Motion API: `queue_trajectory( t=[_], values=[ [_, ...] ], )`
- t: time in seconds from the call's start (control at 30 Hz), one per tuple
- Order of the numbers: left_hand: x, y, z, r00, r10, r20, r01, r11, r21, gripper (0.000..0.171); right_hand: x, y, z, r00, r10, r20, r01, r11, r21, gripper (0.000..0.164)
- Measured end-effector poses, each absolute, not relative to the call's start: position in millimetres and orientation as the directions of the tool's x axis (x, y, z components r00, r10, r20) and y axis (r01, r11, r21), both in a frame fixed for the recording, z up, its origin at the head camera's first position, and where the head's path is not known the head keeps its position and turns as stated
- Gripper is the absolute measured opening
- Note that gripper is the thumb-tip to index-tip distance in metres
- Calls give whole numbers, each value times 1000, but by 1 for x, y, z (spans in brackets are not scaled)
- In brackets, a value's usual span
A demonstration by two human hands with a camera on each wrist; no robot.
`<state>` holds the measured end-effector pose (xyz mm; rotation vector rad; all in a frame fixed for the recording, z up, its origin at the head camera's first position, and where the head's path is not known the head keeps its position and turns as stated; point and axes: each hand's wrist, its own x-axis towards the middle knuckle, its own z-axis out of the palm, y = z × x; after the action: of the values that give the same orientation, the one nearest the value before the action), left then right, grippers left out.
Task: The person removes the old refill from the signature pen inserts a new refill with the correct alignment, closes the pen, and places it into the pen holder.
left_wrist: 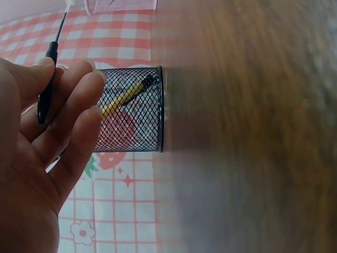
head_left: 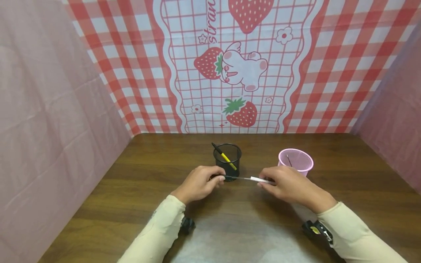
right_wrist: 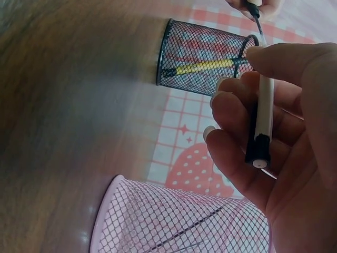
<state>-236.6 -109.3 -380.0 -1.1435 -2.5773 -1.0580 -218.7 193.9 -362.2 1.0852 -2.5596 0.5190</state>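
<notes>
In the head view, my left hand [head_left: 198, 183] pinches the black front section [left_wrist: 49, 84] of a pen between thumb and forefinger. A thin refill [head_left: 242, 178] runs from it towards the white barrel [head_left: 258, 179]. That barrel is gripped by my right hand [head_left: 292, 184], its black clip and end button [right_wrist: 259, 162] showing in the right wrist view. Both hands are above the table. Behind my left hand stands a black mesh cup [head_left: 218, 163] with a yellow and black pen [head_left: 225, 157] leaning inside. Whether the refill's far end enters the barrel is hard to tell.
A pink mesh cup [right_wrist: 118, 224] stands just behind my right hand, with a thin dark stick [head_left: 289, 160] in it. The brown wooden table [head_left: 138, 175] meets a strawberry-print cloth [head_left: 210, 91] at the back. Pink cloths [head_left: 65, 138] hang at both sides.
</notes>
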Motion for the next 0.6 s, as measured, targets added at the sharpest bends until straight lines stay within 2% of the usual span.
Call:
queue_trajectory(
  t=[0.6],
  values=[
    [-237, -110, -380, -710, 596, 375, 689, 480, 542, 16, -215, 194, -358, -711, -604, 360, -690, 697, -195, 19]
  ],
)
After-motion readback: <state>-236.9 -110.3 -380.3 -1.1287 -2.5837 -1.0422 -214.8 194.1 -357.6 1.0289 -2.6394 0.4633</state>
